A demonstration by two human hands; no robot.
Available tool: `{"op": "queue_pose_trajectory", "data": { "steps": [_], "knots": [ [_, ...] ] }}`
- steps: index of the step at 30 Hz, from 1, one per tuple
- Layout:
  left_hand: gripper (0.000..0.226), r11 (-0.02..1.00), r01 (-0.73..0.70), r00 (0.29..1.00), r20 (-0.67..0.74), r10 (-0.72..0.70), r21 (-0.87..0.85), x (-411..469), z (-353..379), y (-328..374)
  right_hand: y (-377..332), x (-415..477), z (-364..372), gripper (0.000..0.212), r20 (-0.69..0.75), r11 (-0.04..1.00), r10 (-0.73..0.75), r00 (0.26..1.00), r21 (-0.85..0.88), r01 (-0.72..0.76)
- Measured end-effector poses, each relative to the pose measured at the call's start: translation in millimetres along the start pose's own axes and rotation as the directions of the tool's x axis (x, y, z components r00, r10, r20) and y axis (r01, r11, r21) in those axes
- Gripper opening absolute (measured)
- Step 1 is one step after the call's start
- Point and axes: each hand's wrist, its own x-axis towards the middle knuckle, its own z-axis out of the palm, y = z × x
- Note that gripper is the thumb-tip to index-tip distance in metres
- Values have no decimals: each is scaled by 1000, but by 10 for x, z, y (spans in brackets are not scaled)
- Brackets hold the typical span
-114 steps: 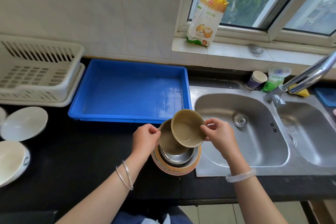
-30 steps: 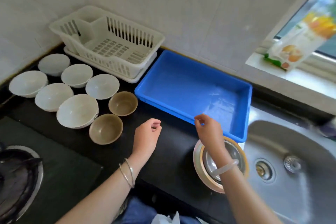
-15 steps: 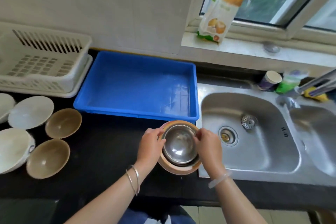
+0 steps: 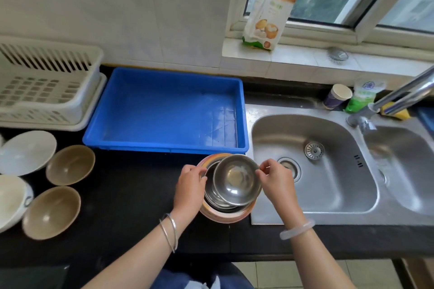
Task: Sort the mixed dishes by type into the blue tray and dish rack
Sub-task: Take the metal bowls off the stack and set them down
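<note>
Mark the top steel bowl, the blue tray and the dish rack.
top steel bowl [image 4: 237,179]: head view, inside bottom of the bowl.
blue tray [image 4: 164,112]: head view, bare floor.
dish rack [image 4: 42,91]: head view, slotted floor.

Printed bag [image 4: 267,14]: is standing on the windowsill [image 4: 305,60], against the window frame.
Metal scourer [image 4: 337,54]: is lying on that sill, further right.
Paper cup [image 4: 337,97]: is sitting just beside a green pouch [image 4: 362,98], behind the sink [image 4: 270,138].
Strainer [image 4: 314,150]: is lying in the left basin.
</note>
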Motion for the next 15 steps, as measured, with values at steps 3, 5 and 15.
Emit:
{"op": "queue_pose_trajectory", "data": {
  "steps": [3, 5, 15],
  "knots": [
    [25, 999, 45, 999, -12, -45, 1, 22, 39, 51, 28, -26, -66, 13, -5, 1000, 10, 1000, 20, -10],
    [21, 996, 87, 996, -23, -87, -5, 43, 59, 84, 55, -44, -101, 12, -14, 999, 29, 999, 46, -28],
    [6, 990, 110, 994, -13, -112, -86, 48, 12, 215, 105, -76, -227, 10, -6, 996, 43, 999, 73, -42]
  ]
}}
